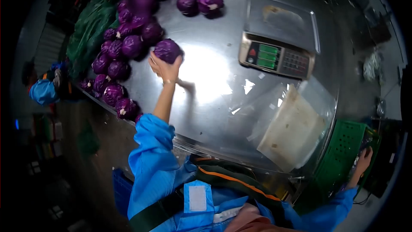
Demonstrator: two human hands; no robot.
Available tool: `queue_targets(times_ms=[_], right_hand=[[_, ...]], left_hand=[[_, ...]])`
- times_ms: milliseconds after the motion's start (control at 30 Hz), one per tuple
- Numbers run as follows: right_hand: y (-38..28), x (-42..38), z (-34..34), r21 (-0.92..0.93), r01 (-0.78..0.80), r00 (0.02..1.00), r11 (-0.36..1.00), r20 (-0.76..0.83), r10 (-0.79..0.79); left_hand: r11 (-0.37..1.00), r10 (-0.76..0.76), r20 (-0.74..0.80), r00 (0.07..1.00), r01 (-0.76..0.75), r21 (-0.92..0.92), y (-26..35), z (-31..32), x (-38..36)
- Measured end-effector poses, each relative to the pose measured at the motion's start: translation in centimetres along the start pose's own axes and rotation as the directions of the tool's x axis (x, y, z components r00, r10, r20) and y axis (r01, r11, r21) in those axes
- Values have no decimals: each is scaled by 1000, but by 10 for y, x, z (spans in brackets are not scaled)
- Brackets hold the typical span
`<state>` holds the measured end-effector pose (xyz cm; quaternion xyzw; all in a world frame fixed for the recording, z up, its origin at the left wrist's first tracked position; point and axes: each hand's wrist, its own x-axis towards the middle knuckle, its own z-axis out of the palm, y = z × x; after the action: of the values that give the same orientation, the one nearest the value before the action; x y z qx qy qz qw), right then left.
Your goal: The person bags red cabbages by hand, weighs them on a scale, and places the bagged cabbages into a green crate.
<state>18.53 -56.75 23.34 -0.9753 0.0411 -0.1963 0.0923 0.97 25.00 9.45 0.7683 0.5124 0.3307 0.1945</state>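
My left hand [165, 68] is closed around a red cabbage [168, 51] over the steel table [206, 34], just right of a heap of several red cabbages [132, 46]. Far to the right, my right hand [365, 160] reaches into a green crate [343, 139] beside the table. Its fingers rest at something dark and shiny inside; what they hold, if anything, is hidden.
A scale [277, 58] with a green display stands on the table's right half. Plastic bags [294, 131] lie near the front right edge. Green netting [92, 30] lies behind the heap. A person [44, 89] is at the far left.
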Motion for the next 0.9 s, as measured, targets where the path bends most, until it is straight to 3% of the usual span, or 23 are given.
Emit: queue_targets(times_ms=[67,100,133,167,200,233,267,300,333,400,433,467,500,533,567,600,633,667,733,767,800,867,900], right_hand=[[-66,-28,-1,358,-187,980,915,132,148],[-92,-42,11,511,-280,957,813,213,196],[-77,-72,64,405,-175,945,898,326,37],[-130,-112,96,127,-236,860,963,489,147],[-110,-162,159,-309,316,936,897,253,-243],[-185,-186,148,-257,-150,683,955,672,288],[-144,-214,189,-291,20,809,956,566,156],[-124,-215,180,-63,-401,681,914,647,343],[-117,-214,178,122,-758,483,641,766,424],[-127,-208,141,253,-635,666,730,658,352],[-194,-199,98,202,-722,583,662,693,424],[-206,-216,96,275,-831,496,484,760,419],[-211,-224,102,327,-898,424,294,822,381],[-218,-225,117,363,-927,375,97,875,305],[-212,-236,141,316,-915,381,250,880,282],[-210,-244,160,268,-877,387,398,885,257],[-248,-244,155,231,-761,479,606,830,285],[-282,-239,148,160,-609,575,777,763,294],[-235,-246,178,335,-645,666,686,688,290],[-245,-241,166,476,-687,711,548,597,372],[-262,-238,130,604,-690,719,398,513,469],[-268,-224,60,628,-710,698,319,566,438],[-270,-219,41,699,-649,758,301,554,345]], left_hand=[[997,77,176,981,-70,-45,-12,0,53],[989,89,266,960,-118,93,-30,21,65],[852,249,222,943,-322,413,-28,18,57],[833,329,247,911,-404,379,-39,17,63],[808,408,263,874,-480,341,-48,18,68],[905,338,230,913,-382,186,-52,14,69],[911,381,157,911,-399,103,-63,6,73],[977,119,273,955,-64,-204,-79,2,82],[849,-86,450,889,302,-434,-92,0,91],[262,44,738,673,706,-659,-94,-6,95],[-19,71,789,610,792,-611,-54,-20,87],[-74,236,792,564,823,-564,-19,-24,86],[50,329,785,525,820,-570,5,-10,92],[154,393,603,694,597,-787,48,3,92],[422,481,367,796,157,-893,95,3,91],[464,603,147,784,-194,-865,131,22,87],[349,723,41,690,-313,-883,167,37,84],[384,731,-35,682,-453,-805,198,66,69],[393,750,-17,661,-466,-793,245,107,45],[424,779,33,626,-488,-763,259,133,33],[457,803,95,588,-506,-731,266,154,24],[497,845,187,500,-608,-619,268,175,17],[502,860,243,449,-655,-565,269,183,12]])
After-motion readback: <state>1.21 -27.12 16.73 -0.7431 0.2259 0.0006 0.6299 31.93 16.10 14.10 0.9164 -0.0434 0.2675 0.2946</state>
